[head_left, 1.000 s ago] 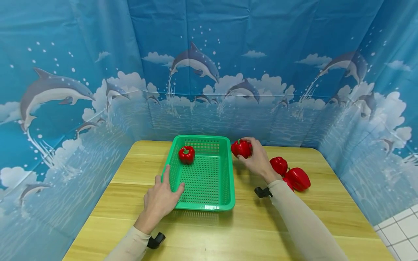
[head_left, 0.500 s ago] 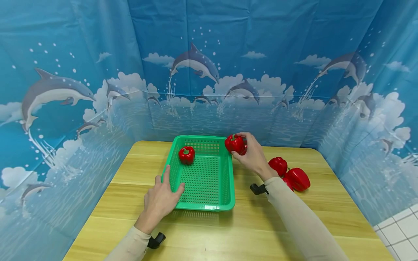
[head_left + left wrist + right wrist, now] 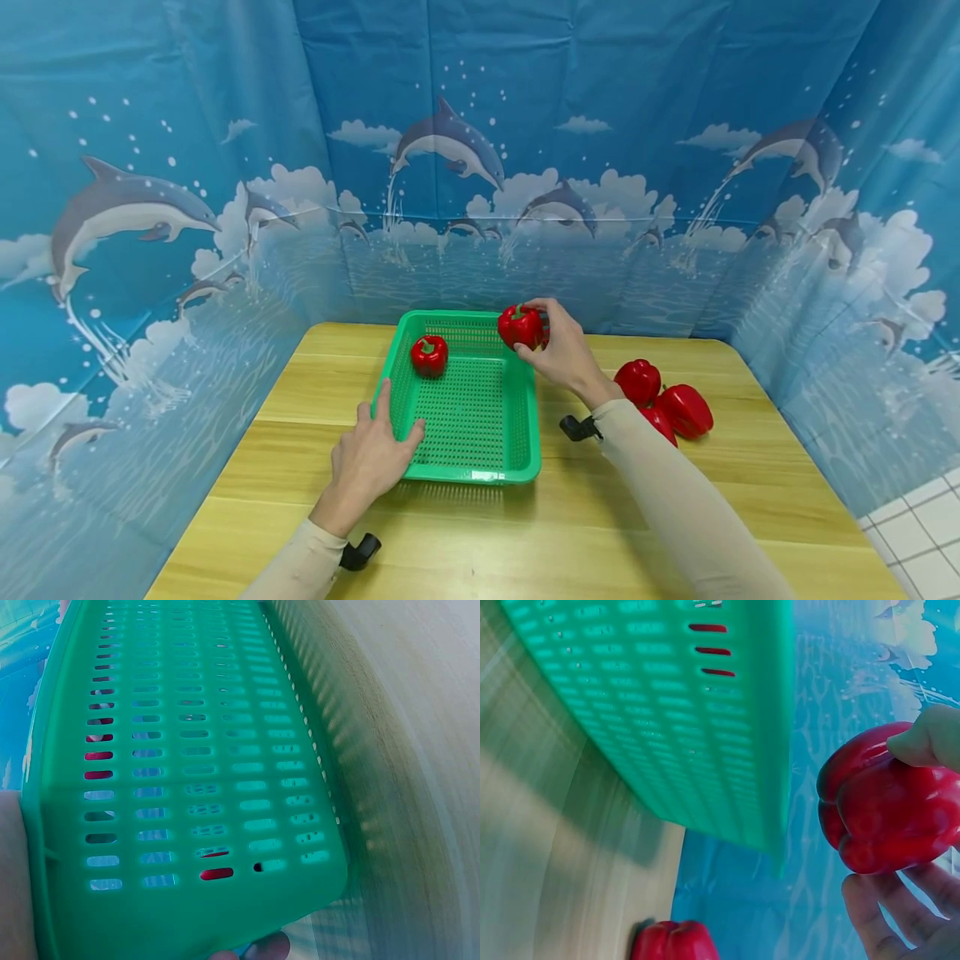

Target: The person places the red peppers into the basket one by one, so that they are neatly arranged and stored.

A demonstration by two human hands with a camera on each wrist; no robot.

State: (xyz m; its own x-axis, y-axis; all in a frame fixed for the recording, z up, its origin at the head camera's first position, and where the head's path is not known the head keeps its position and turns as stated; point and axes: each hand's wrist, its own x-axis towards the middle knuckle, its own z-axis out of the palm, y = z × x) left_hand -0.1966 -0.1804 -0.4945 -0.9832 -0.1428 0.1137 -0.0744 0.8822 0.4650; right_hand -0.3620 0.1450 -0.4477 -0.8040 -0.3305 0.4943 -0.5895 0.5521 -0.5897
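Observation:
Over the far right corner of a green plastic basket (image 3: 521, 433), my right hand (image 3: 562, 350) holds a red bell pepper (image 3: 519, 327). The right wrist view has the same pepper (image 3: 889, 802) between thumb and fingers, beside the basket's slotted wall (image 3: 697, 750). My left hand (image 3: 371, 458) grips the basket's near left rim, thumb on the inner side and the other fingers outside. Fingertips (image 3: 270, 947) show past the basket wall (image 3: 187, 915) in the left wrist view. Another red bell pepper (image 3: 429, 357) sits in the basket's far left part, green stem showing.
Several red bell peppers (image 3: 686, 412) lie together on the wooden table (image 3: 480, 550) to the right, partly behind the right sleeve. A blue dolphin-print curtain (image 3: 480, 258) hangs along the back and both sides. White tiles (image 3: 915, 521) show at lower right.
My right hand has carried its bell pepper leftward, from beside the basket to over the far right corner. The left hand, the basket and the other peppers stay in place.

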